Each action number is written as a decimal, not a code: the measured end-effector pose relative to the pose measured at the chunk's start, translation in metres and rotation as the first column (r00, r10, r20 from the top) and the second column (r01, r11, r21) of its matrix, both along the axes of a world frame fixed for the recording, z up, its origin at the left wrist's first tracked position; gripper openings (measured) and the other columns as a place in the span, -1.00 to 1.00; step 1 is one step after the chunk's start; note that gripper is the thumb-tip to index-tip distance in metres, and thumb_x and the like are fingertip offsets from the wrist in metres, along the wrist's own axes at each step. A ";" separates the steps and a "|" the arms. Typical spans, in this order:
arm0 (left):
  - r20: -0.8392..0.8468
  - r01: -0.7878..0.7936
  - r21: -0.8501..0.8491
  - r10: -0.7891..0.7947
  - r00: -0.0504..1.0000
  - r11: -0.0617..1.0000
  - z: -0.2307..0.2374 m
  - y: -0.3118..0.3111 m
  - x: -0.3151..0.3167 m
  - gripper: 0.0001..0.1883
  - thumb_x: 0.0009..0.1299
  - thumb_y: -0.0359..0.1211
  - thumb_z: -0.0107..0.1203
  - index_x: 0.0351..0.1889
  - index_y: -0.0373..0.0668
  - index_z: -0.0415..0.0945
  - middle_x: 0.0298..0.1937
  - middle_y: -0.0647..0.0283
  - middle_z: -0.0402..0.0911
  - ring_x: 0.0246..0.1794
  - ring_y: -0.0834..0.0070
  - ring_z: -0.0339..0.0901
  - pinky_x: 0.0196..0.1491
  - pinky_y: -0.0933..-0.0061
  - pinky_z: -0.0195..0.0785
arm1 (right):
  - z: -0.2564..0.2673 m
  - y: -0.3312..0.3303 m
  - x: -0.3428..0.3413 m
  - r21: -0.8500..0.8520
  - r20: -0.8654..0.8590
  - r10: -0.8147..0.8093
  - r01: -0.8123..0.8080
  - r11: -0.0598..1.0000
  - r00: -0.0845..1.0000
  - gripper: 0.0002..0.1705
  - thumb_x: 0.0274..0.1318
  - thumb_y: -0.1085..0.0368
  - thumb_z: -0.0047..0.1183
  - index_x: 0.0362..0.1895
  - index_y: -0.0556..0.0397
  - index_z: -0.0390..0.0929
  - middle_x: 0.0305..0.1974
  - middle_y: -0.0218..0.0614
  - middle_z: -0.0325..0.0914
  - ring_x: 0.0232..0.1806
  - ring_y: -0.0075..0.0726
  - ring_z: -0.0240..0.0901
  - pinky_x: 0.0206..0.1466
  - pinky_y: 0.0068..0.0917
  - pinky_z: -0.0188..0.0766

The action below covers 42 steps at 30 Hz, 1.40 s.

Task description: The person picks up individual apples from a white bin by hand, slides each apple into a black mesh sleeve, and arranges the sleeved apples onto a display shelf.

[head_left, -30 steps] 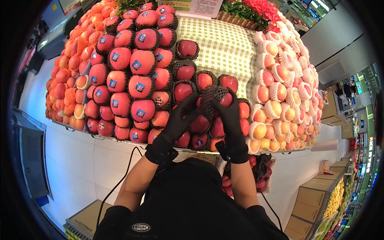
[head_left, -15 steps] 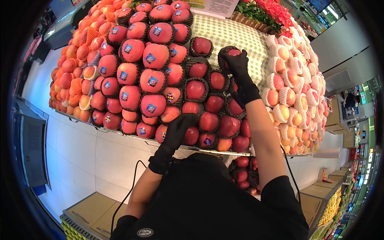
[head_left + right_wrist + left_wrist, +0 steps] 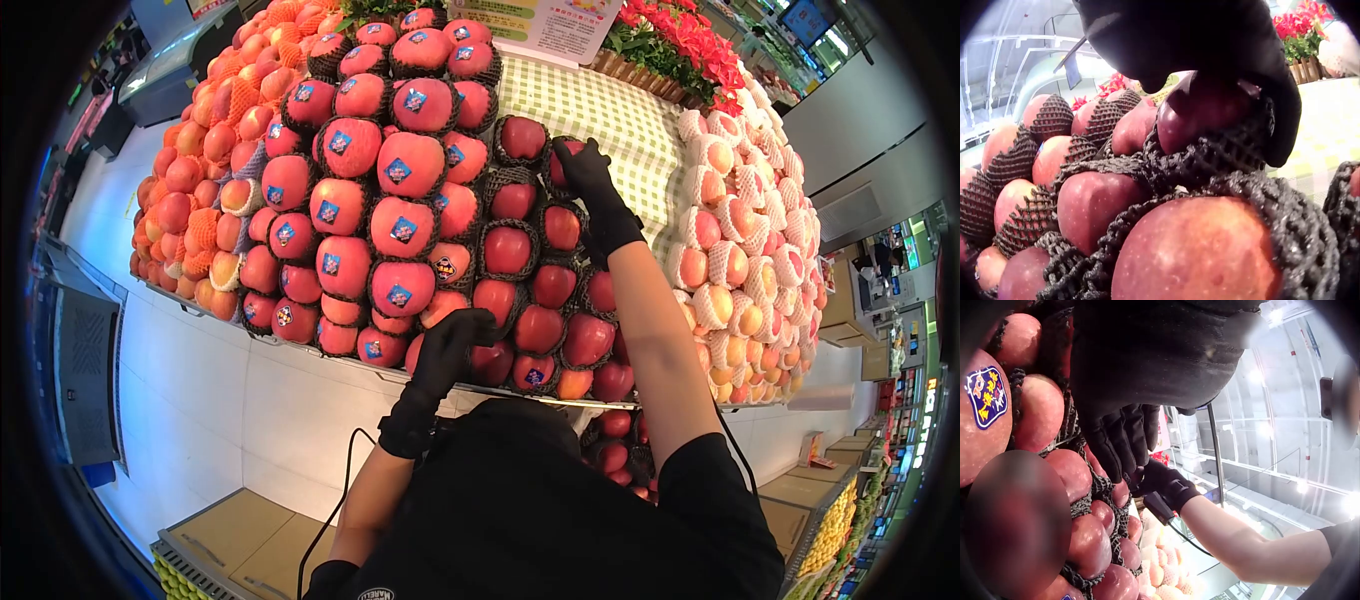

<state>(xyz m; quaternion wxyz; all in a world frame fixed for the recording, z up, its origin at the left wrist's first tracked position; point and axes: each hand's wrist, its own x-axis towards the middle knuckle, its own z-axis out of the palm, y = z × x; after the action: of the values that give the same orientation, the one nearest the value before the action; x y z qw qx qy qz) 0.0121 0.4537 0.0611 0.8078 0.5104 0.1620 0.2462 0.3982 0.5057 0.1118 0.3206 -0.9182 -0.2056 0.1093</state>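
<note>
We see only part of the dark red apple [image 3: 1188, 119] gripped in the right hand [image 3: 592, 182]; the hand covers its upper side and is itself cut off by the right wrist view's edge. We cannot tell whether the left hand [image 3: 450, 348] touches the near apples [image 3: 492, 366]. At the near left of the left wrist view, a round shape [image 3: 1017, 528] is too blurred for us to name. The head view crops the far sign [image 3: 568, 25], whose small print we cannot read.

Smooth glossy apples [image 3: 1194, 250], rough netting [image 3: 1302, 231]
</note>
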 end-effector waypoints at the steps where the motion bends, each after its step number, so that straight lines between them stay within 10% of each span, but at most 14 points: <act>1: 0.006 0.001 0.004 -0.001 1.000 1.000 -0.001 0.001 0.000 -0.65 0.59 -0.26 -0.19 0.08 -0.33 0.46 -0.05 0.16 0.61 -0.03 0.44 0.56 0.04 0.36 0.46 | -0.002 -0.004 0.006 0.041 -0.048 0.050 -0.048 0.998 0.998 0.36 -0.35 -0.50 0.25 0.36 0.20 0.08 0.19 0.38 0.19 0.20 0.39 0.30 0.17 0.01 0.37; 10: 0.057 0.018 -0.023 -0.017 0.998 1.000 -0.001 0.010 -0.004 -0.64 0.58 -0.26 -0.19 0.08 -0.36 0.45 -0.06 0.12 0.60 -0.05 0.40 0.58 0.01 0.31 0.48 | 0.003 -0.016 -0.008 -0.044 0.227 0.192 -0.187 0.981 0.955 0.23 -0.49 -0.28 0.46 0.27 0.13 0.27 0.12 0.25 0.31 0.07 0.23 0.44 0.09 -0.15 0.49; 16: 0.080 0.012 -0.042 -0.008 0.997 0.999 -0.004 0.008 -0.004 -0.66 0.56 -0.30 -0.17 0.07 -0.38 0.45 -0.09 0.11 0.61 -0.10 0.39 0.59 -0.01 0.31 0.49 | 0.028 -0.018 -0.046 -0.016 0.175 0.001 0.001 1.000 0.985 0.11 -0.55 -0.26 0.50 0.13 0.05 0.35 0.05 0.09 0.27 0.02 0.21 0.44 0.02 0.00 0.49; 32: -0.021 0.096 0.125 -0.094 0.995 0.987 0.008 0.019 -0.003 -0.57 0.60 -0.17 -0.24 0.10 -0.35 0.44 -0.01 0.08 0.61 -0.03 0.33 0.60 0.06 0.27 0.47 | 0.004 -0.045 0.004 0.288 0.142 -0.018 -0.024 0.957 0.990 -0.06 0.05 -0.28 0.12 0.30 0.17 0.24 0.10 0.39 0.31 0.08 0.37 0.40 0.17 -0.05 0.40; 38: -0.070 -0.010 0.227 0.026 0.997 0.974 0.013 0.023 -0.002 -0.63 0.59 -0.20 -0.23 -0.13 -0.30 0.50 -0.21 0.18 0.62 -0.21 0.45 0.58 -0.10 0.39 0.46 | 0.024 -0.093 -0.016 0.509 0.164 -0.062 -0.030 0.860 0.984 -0.56 0.12 0.00 0.09 -0.15 0.14 0.62 -0.29 -0.11 0.65 -0.21 -0.07 0.60 -0.07 -0.25 0.47; 42: -0.006 -0.021 0.171 0.022 1.000 0.985 0.000 0.036 -0.004 -0.66 0.57 -0.24 -0.19 -0.41 -0.23 0.41 -0.46 0.35 0.51 -0.51 0.60 0.38 -0.42 0.54 0.22 | 0.026 -0.137 -0.040 0.423 0.091 -0.027 -0.014 0.906 0.995 -0.59 0.10 0.01 0.07 -0.45 0.14 0.63 -0.53 -0.08 0.59 -0.44 -0.09 0.55 -0.23 -0.23 0.44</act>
<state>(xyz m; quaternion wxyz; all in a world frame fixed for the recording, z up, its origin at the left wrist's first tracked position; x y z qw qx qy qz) 0.0078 0.4894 0.0610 0.7578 0.5770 0.1487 0.2659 0.3580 0.3690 0.1373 0.5022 -0.8316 -0.2365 0.0175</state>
